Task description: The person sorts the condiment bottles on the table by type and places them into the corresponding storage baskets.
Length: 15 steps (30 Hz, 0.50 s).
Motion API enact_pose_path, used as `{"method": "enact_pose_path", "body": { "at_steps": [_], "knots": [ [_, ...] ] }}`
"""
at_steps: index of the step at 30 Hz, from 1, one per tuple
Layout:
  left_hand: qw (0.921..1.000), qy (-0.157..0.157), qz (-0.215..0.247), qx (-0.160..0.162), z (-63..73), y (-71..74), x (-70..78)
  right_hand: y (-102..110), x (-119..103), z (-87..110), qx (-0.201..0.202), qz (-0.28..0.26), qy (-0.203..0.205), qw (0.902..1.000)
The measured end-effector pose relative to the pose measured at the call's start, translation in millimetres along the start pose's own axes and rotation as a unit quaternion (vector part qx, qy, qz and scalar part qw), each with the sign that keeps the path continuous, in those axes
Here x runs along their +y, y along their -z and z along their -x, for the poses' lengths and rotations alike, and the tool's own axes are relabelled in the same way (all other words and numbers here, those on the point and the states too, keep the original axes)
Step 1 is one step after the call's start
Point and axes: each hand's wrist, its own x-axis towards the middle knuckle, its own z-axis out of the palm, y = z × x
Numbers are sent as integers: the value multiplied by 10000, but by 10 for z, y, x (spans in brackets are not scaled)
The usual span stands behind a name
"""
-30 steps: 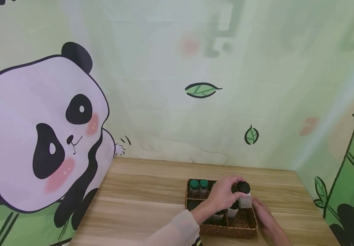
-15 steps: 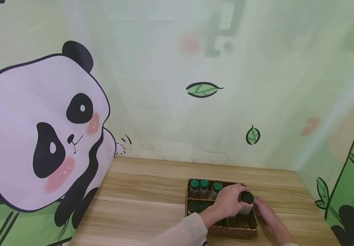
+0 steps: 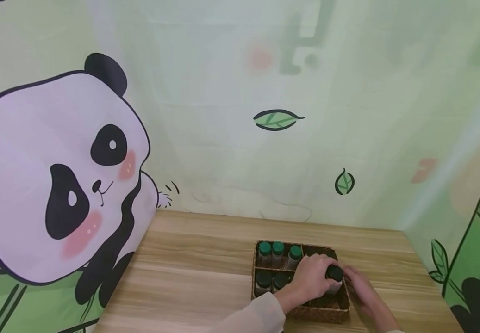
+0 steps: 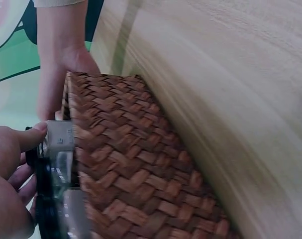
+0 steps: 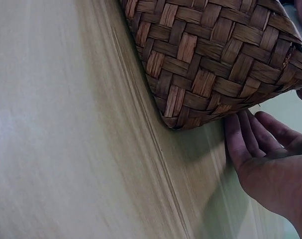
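In the head view, my left hand (image 3: 311, 278) grips a clear jar with a black cap (image 3: 334, 273) by its upper part. The jar stands upright, its lower part inside the front right compartment of a brown woven basket (image 3: 327, 316). From the left wrist view, the thumb presses on the jar's clear side (image 4: 60, 135) above the rim. My right hand (image 3: 362, 289) is at the basket's right side. Seen from the right wrist, its extended fingers (image 5: 235, 134) touch the woven wall (image 5: 210, 64). Whether the jar touches the basket floor is hidden.
Several green-capped bottles (image 3: 277, 254) stand in the basket's back left compartment. Black-capped jars (image 3: 263, 282) fill part of the front left one. The basket sits on a wood-grain table (image 3: 190, 268) before a panda-printed backdrop (image 3: 223, 92).
My left hand has moved down and toward the front with the jar, which now sits lower in the front right compartment. The right hand stays beside the basket.
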Motion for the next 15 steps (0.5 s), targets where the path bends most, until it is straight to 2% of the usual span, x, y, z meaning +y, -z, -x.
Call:
{"method": "enact_pose_path", "body": {
  "at_steps": [6,15],
  "knots": [
    [9986,63,-400,-348,25,-11,17,-10,30,-14,46,-84,-14,10000],
    [9925,-168,-1156,-365,9,-49,52,-22,38,-14,74,-148,-6,9999]
  ]
}}
